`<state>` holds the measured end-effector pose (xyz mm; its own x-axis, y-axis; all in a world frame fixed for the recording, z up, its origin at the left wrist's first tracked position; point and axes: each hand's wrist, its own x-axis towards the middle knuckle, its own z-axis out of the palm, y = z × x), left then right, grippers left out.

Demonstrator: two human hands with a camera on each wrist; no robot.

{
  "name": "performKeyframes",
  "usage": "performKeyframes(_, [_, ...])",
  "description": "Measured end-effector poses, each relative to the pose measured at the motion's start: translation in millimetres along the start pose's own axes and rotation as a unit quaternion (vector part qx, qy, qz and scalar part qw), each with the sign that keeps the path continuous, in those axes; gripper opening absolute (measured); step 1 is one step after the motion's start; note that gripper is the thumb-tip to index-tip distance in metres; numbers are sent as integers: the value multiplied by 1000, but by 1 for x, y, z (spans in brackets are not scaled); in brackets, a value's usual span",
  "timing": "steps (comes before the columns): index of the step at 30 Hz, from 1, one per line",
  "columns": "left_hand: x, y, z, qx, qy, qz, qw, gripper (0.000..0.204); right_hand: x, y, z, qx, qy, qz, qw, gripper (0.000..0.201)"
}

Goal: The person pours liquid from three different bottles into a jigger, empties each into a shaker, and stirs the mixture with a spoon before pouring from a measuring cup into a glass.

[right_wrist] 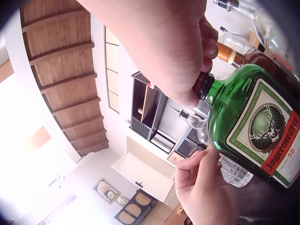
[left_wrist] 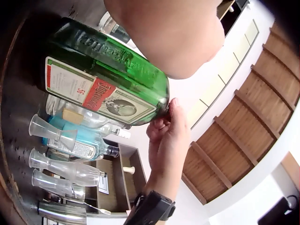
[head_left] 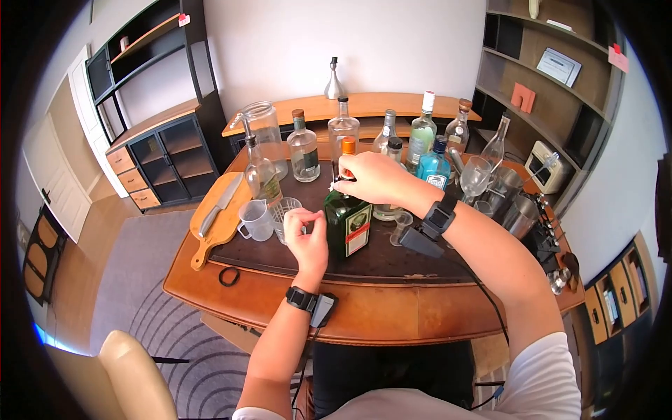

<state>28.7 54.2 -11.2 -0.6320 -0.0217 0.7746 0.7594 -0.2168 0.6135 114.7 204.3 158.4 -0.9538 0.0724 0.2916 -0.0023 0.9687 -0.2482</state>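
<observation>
Spreading beneath the grip, the table [head_left: 364, 315] has its leather edge on the near side, and room to move shows there as a strip of dark top between grip and edge. Well left of the grip, the cutting board [head_left: 213, 234] reaches the table's left edge. Directly under the grip stands the green bottle [head_left: 350, 224], upright, its label turned towards the near right. Behind and right of the grip, among others close together, is the blue bottle [head_left: 434, 164]. The right hand [head_left: 378, 178] comes from above, fingers and thumb clamped around the green bottle's top. Below and left, the left hand [head_left: 308, 241] is beside its shoulder, fingers curled; I cannot tell whether they touch the glass. Farther left stands the measuring jug [head_left: 255, 222]. Below the right wrist is the clear jigger [head_left: 401, 227]. Within the right fingers sits the dark cap [right_wrist: 204, 86].
</observation>
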Motion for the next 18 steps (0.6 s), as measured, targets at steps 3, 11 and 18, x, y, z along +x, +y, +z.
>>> performKeyframes(3, [0, -1, 0, -3, 23, -21, 1000, 18, 5, 0, -5, -13, 30, -1, 999, 35])
performKeyframes(11, [11, 3, -7, -52, 85, -50, 994, 16, 44, -27, -79, -11, 84, 23, 996, 38])
performKeyframes(18, [7, 14, -7, 10, 44, 2, 999, 16, 101, -37, -109, -60, 179, 34, 981, 38])
